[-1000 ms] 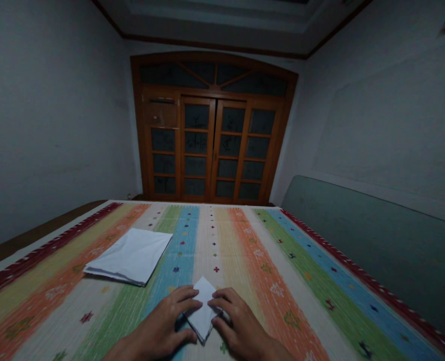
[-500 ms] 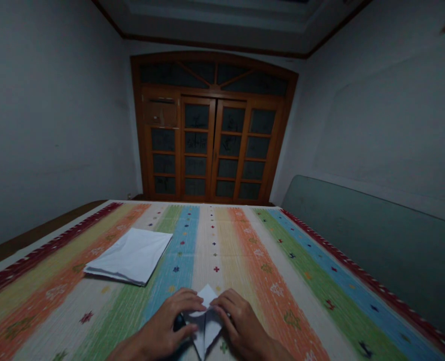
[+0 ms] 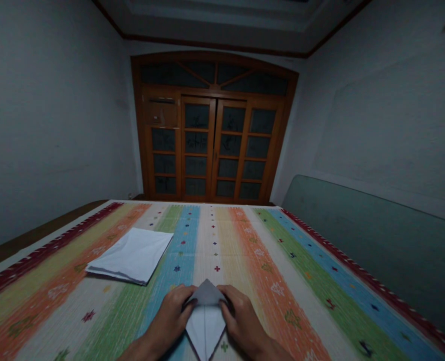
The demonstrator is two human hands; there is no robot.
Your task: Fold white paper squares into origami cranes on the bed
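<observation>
Pinching the folded paper [image 3: 206, 326] from both sides, the left hand [image 3: 175, 312] and right hand [image 3: 242, 316] stand apart with it between them, above the near part of the cloth-covered tabletop. Its upper part is a grey, shaded triangle pointing away; below, two pale panels meet at a centre crease and taper to a point. The fingertips are dim, so the grip seems to be thumbs against fingers. A second ago the paper was a smaller plain white diamond under the fingers; now it shows wider, creased faces. Ahead and left, the white sheets [image 3: 132, 254] lie unmoved on the striped cloth [image 3: 241, 245]. Beyond stand the wooden doors [image 3: 214, 150].
</observation>
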